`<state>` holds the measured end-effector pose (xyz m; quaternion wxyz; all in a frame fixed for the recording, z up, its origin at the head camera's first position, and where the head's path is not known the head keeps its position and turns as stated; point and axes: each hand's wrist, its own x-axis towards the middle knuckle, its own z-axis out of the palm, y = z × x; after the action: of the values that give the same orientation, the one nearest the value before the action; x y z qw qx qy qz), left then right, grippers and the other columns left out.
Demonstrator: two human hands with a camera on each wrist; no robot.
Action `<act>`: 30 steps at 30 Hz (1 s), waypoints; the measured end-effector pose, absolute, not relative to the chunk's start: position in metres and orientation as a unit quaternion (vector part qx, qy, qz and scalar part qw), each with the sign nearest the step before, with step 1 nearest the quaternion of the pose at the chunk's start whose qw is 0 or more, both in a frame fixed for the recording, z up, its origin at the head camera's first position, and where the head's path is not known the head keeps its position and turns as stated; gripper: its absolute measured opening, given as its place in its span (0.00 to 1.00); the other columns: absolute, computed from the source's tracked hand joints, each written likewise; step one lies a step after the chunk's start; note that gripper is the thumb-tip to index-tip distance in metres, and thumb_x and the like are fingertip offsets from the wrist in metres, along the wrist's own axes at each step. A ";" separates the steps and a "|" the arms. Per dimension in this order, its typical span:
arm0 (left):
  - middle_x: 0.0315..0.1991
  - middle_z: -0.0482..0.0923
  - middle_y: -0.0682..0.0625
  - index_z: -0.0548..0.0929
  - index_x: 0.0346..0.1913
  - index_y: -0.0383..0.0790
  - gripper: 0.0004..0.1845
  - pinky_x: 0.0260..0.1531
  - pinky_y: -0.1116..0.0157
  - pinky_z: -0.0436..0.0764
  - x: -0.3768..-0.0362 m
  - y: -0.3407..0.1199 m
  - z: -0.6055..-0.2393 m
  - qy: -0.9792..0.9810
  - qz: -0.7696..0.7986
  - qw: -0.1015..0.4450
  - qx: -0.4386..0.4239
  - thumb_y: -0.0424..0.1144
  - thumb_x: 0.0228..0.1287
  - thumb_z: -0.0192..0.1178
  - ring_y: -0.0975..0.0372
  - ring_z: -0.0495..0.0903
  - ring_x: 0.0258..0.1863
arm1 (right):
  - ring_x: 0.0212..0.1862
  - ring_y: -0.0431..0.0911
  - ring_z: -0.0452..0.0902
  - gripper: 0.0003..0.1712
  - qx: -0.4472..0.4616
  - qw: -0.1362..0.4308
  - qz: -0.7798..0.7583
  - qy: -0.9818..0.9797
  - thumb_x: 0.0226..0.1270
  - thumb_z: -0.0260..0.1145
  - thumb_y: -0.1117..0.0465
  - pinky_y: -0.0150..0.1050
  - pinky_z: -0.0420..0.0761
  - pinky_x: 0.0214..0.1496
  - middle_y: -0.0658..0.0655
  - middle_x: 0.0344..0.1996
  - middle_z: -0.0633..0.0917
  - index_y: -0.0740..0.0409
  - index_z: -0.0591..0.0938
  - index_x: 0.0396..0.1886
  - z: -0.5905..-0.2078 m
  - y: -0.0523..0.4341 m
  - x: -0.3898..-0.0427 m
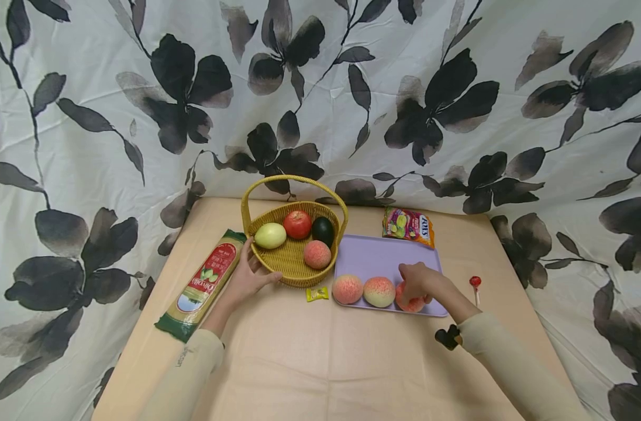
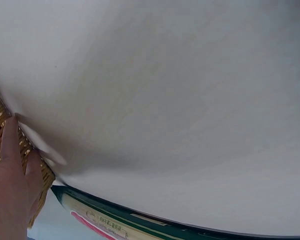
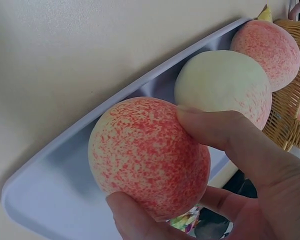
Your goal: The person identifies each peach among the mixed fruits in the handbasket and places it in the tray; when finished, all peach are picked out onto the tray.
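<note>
At the right end of the lilac tray (image 1: 389,252), my right hand (image 1: 423,282) grips a speckled pink peach (image 3: 150,155) between thumb and fingers. Two more peaches, a middle one (image 1: 379,292) and a left one (image 1: 347,289), stand in a row along the tray's front edge. My left hand (image 1: 248,276) rests against the left outer side of the wicker basket (image 1: 286,270), fingers fairly straight and thumb spread along its front. Inside the basket are a pale yellow-green fruit (image 1: 270,235), a red fruit (image 1: 297,224), a dark avocado-like fruit (image 1: 323,231) and another peach (image 1: 317,254).
A long green-ended pasta packet (image 1: 207,280) lies left of the basket. A small yellow wrapped candy (image 1: 317,294) sits in front of it. At the tray's back edge is a colourful candy bag (image 1: 408,227). A red lollipop (image 1: 475,283) lies to the right.
</note>
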<state>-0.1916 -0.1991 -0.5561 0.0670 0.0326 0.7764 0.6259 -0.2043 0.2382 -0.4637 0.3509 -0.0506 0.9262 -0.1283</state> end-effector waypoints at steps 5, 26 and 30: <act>0.85 0.34 0.36 0.28 0.84 0.53 0.70 0.80 0.42 0.58 -0.192 -0.200 -0.559 0.782 0.619 0.065 0.034 0.42 0.60 0.78 0.37 0.49 0.82 | 0.38 0.52 0.79 0.33 -0.052 0.352 -0.117 0.927 0.51 0.80 0.62 0.45 0.91 0.32 0.62 0.40 0.77 0.63 0.75 0.56 -0.462 0.236 -0.203; 0.85 0.35 0.37 0.30 0.84 0.53 0.70 0.80 0.43 0.59 -0.191 -0.198 -0.556 0.775 0.628 0.064 0.032 0.41 0.59 0.78 0.37 0.49 0.82 | 0.46 0.56 0.76 0.46 -0.052 0.328 -0.116 0.936 0.52 0.83 0.60 0.46 0.91 0.36 0.76 0.59 0.71 0.66 0.71 0.68 -0.445 0.238 -0.201; 0.85 0.34 0.37 0.29 0.84 0.54 0.70 0.80 0.43 0.58 -0.190 -0.199 -0.556 0.775 0.628 0.064 0.030 0.42 0.59 0.78 0.38 0.49 0.83 | 0.47 0.55 0.76 0.42 -0.084 0.293 -0.102 0.947 0.53 0.82 0.62 0.43 0.87 0.36 0.74 0.60 0.74 0.65 0.73 0.67 -0.425 0.219 -0.208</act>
<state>-0.1903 -0.1985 -0.5556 0.0645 0.0297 0.7746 0.6284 -0.2077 0.2187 -0.4247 0.2925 -0.0836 0.9471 -0.1025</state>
